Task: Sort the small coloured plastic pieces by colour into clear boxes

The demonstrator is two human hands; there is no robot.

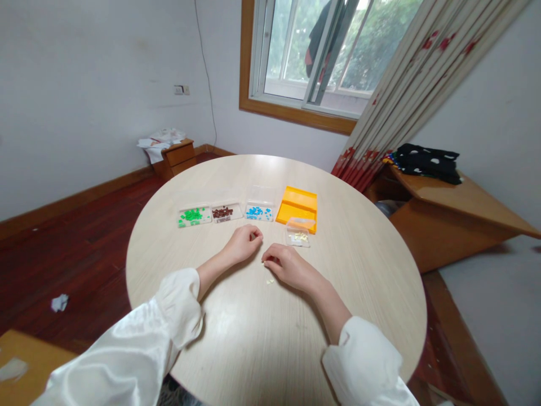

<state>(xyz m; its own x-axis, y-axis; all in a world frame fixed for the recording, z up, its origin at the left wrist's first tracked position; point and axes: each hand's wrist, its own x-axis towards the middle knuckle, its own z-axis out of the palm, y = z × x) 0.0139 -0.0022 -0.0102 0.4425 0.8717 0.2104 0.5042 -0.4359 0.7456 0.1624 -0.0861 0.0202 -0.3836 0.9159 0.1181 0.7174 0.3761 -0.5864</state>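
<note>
Both my hands rest on a round pale wooden table [363,293]. My left hand [244,241] lies with its fingers curled in; whatever sits inside them is hidden. My right hand [285,265] also has its fingers bent, the tips pinched near the left hand. A few tiny pale yellow pieces [269,280] lie on the table just under the right hand. Beyond the right hand stands a small clear box [298,237] with pale yellow pieces in it, touching an orange tray [298,206].
A row of clear boxes stands past my hands: green pieces [194,216], brown pieces [222,212], blue pieces [259,211]. A low wooden desk [456,208] with dark cloth and a curtain [406,84] are at the right. A small wooden cabinet [175,157] stands by the wall.
</note>
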